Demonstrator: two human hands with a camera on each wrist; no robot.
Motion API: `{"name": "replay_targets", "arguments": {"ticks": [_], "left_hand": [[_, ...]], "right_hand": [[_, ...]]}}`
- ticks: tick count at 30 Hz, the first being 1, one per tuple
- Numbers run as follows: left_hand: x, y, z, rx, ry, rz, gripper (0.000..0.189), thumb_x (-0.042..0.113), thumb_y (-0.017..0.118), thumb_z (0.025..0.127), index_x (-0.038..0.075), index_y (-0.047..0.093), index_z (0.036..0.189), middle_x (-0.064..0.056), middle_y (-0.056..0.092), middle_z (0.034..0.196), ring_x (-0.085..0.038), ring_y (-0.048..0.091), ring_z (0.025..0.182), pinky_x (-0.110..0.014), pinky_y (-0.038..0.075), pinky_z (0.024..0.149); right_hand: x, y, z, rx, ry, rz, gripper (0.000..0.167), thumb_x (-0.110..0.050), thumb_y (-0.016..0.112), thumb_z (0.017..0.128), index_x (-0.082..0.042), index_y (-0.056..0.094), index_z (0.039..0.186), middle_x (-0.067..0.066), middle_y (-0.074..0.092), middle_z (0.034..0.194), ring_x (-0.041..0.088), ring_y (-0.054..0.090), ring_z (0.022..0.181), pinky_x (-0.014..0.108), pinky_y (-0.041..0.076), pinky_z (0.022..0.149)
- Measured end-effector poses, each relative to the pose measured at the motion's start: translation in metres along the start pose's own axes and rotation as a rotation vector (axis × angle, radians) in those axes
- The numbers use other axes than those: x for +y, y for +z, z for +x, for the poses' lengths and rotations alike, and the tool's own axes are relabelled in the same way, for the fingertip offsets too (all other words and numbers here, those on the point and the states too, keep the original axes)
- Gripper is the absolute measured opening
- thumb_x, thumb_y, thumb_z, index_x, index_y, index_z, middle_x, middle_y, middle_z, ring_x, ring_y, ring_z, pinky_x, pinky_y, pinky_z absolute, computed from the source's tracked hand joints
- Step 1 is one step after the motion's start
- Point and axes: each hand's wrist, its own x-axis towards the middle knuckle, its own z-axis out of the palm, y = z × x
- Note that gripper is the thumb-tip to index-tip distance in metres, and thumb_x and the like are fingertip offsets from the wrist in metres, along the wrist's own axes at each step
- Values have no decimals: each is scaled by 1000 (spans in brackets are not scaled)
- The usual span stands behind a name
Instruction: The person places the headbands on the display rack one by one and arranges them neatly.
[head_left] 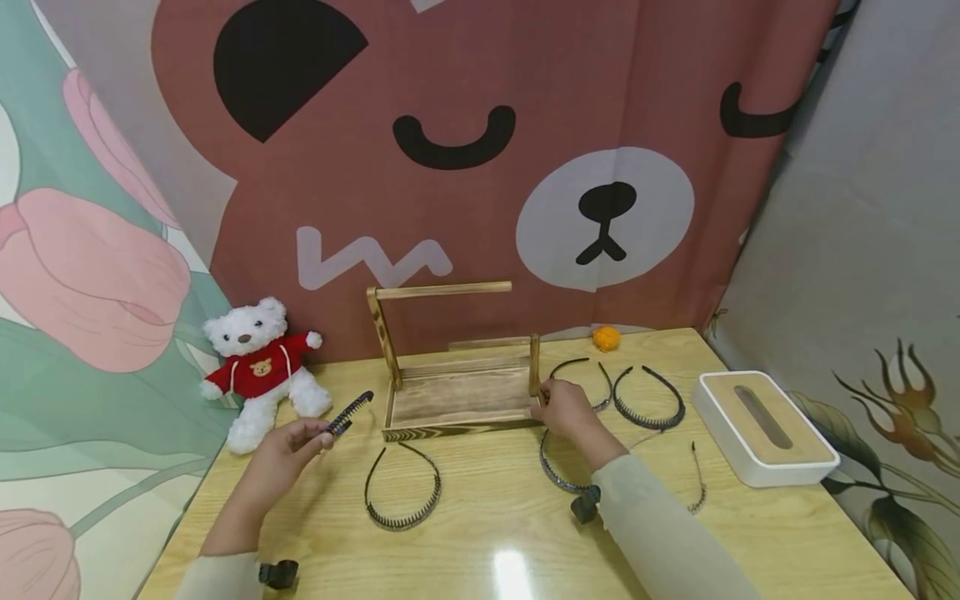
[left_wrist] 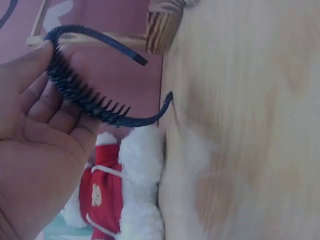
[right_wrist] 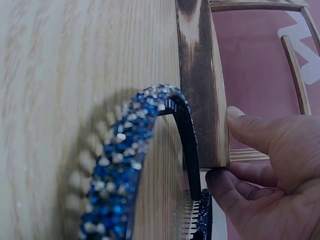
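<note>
Left hand: grips dark headband | Right hand: pinches wooden rack by corner | Risk: blue-beaded headband may snag | Cause: rack pulled forward

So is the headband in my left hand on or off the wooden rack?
Off: your left hand grips the headband above the table, with a visible gap to the wooden rack.

No words, brands or numbers can be read. Two marks stand out: a small tan bear's head on a red top, and on the curtain a pale zigzag somewhat like a letter m, though whether it is writing or mere pattern cannot be told.
</note>
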Motion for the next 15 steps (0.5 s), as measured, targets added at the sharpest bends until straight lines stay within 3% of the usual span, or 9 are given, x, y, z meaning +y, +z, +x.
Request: {"name": "replay_targets", "arguments": {"ticks": [4,6,8,12,15], "left_hand": [[9,2,2,61,-47,-188,37,20,62,114,-9,65,137,4,81,108,-4,76,101,-18,61,91],[16,2,1,101,-78,-238,38,21,61,115,-8,63,138,16,78,103,-1,74,98,-14,59,90],[24,1,0,137,-89,-340,32,20,59,115,-5,66,135,19,77,101,1,72,95,-14,59,89],[33,-1,-4,170,-18,-632,18,15,59,114,13,76,119,13,79,102,-2,70,92,-16,61,86],[39,-4,-9,121,79,-880,28,9,55,115,17,81,116,4,80,108,-6,71,93,-19,62,86]], "right_hand": [[0,1,0,-2,3,6,45,-24,81,102,1,69,137,19,73,129,33,70,114,50,60,93],[0,2,0,-6,4,6,47,-24,80,102,2,68,140,20,73,129,34,69,115,50,60,93],[1,3,0,-9,7,6,49,-24,80,102,2,68,141,20,73,130,34,70,116,50,61,94],[1,4,0,-5,6,-1,47,-25,81,101,2,69,138,18,74,124,31,70,108,48,61,89],[2,3,0,1,4,-3,47,-25,82,101,2,69,137,18,74,123,31,70,107,48,61,88]]}}
